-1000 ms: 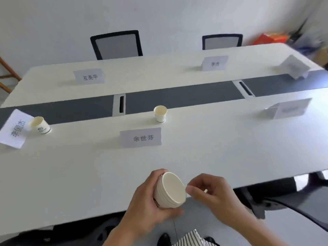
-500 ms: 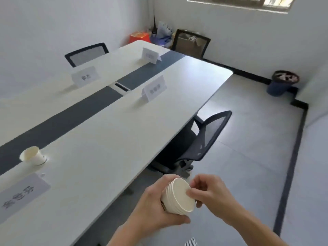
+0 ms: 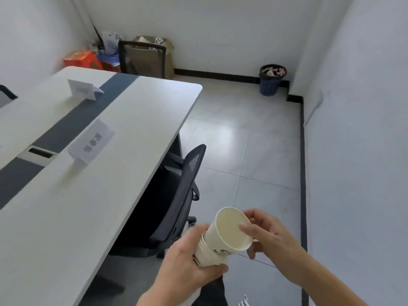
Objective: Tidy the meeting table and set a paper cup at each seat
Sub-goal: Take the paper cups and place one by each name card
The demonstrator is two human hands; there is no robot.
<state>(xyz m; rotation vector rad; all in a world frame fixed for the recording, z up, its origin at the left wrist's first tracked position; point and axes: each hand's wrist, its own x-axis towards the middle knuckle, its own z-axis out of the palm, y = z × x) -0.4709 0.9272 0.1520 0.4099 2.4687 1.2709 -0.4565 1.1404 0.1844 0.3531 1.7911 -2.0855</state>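
My left hand (image 3: 187,265) grips a stack of white paper cups (image 3: 204,252) low in the head view, off the table's near edge. The top paper cup (image 3: 229,233) sticks halfway out of the stack, and my right hand (image 3: 265,237) pinches its rim with thumb and fingers. The white meeting table (image 3: 88,206) with a dark centre strip stretches away on the left. A name card (image 3: 91,142) stands at the nearest seat and another name card (image 3: 82,91) at the far side. No cup shows on this stretch of table.
A black mesh office chair (image 3: 176,195) is tucked under the table just ahead of my hands. Another chair (image 3: 142,59) stands at the table's far end, with boxes (image 3: 82,59) and bags behind it. A dark waste bin (image 3: 272,79) sits by the far wall. Tiled floor (image 3: 254,151) lies on the right.
My view has swung right along the table toward the far end. My right hand has drawn the top cup partway out of the stack, which my left hand still holds.
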